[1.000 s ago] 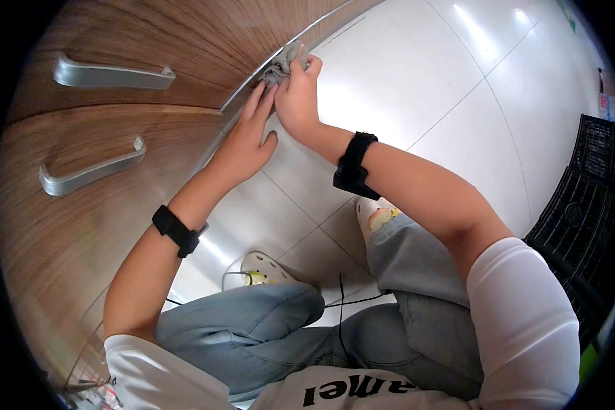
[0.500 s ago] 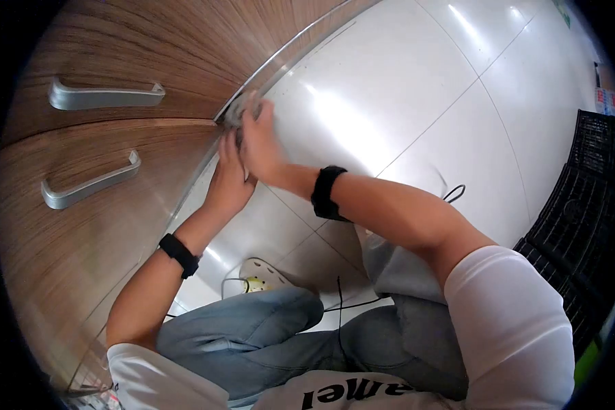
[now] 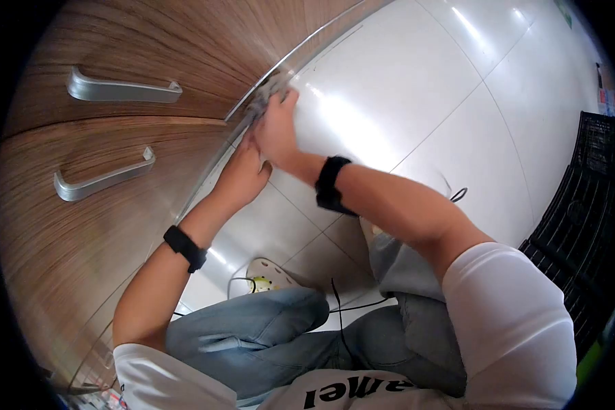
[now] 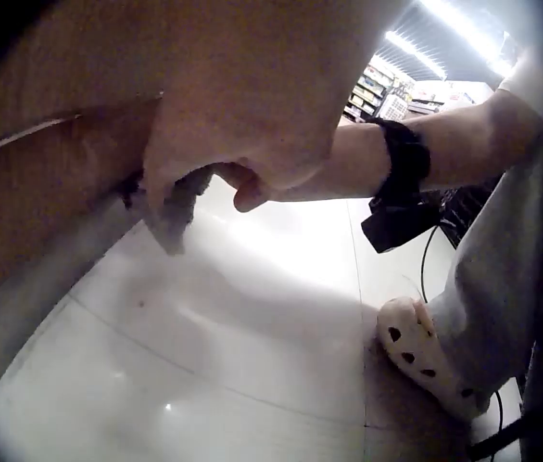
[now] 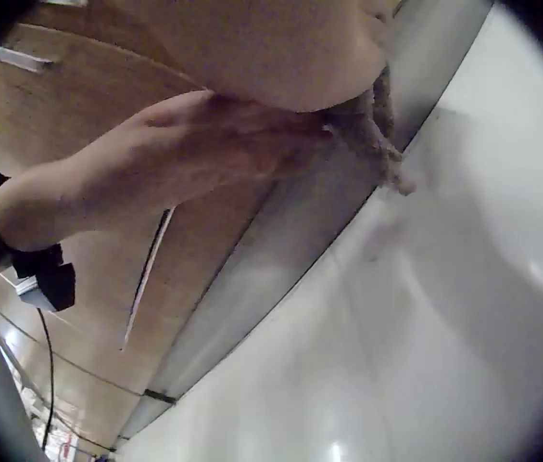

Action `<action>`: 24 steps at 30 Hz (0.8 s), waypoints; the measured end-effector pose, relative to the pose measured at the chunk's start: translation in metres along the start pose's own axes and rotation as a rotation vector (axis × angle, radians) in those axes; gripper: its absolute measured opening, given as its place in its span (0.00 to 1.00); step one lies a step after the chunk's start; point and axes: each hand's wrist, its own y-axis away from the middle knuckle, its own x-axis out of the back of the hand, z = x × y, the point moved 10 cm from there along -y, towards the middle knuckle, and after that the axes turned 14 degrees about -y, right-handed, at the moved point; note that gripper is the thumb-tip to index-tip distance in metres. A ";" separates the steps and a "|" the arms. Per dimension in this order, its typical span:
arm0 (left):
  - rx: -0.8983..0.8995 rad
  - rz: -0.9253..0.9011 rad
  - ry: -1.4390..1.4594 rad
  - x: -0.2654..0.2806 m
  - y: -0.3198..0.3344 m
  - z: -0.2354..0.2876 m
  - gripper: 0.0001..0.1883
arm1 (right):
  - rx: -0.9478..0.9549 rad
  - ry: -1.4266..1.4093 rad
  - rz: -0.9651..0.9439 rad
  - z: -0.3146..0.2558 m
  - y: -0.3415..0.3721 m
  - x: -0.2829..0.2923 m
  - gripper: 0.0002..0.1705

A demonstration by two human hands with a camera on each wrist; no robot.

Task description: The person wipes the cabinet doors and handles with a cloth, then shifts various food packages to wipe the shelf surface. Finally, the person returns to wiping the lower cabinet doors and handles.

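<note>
A crumpled grey cloth [image 3: 270, 92] lies against the base of the wooden cabinet [image 3: 205, 41], where it meets the floor. My right hand [image 3: 277, 130] grips the cloth, fingers bent over it. Just behind and below it, my left hand [image 3: 239, 174] reaches along the cabinet base. Its fingers run straight toward the cloth, their tips partly hidden by the right hand. In the right wrist view, the cloth [image 5: 377, 149] pokes out past the hand, over the grey base strip [image 5: 300, 226], and the left hand [image 5: 223, 135] lies alongside.
Two metal handles, an upper handle [image 3: 123, 90] and a lower handle [image 3: 106, 179], jut from the cabinet. Black plastic crates [image 3: 574, 212] stand at the right. Shiny white tiles [image 3: 417, 82] cover the floor. A thin black cable [image 3: 338, 307] runs near the shoe [image 3: 273, 273].
Both hands and the cloth came back along the cabinet base toward me, then shifted slightly forward again. The right hand keeps its grip on the cloth throughout.
</note>
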 end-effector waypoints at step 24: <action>-0.117 0.179 -0.289 0.002 -0.030 0.027 0.40 | 0.098 -0.012 0.110 -0.003 -0.040 0.036 0.28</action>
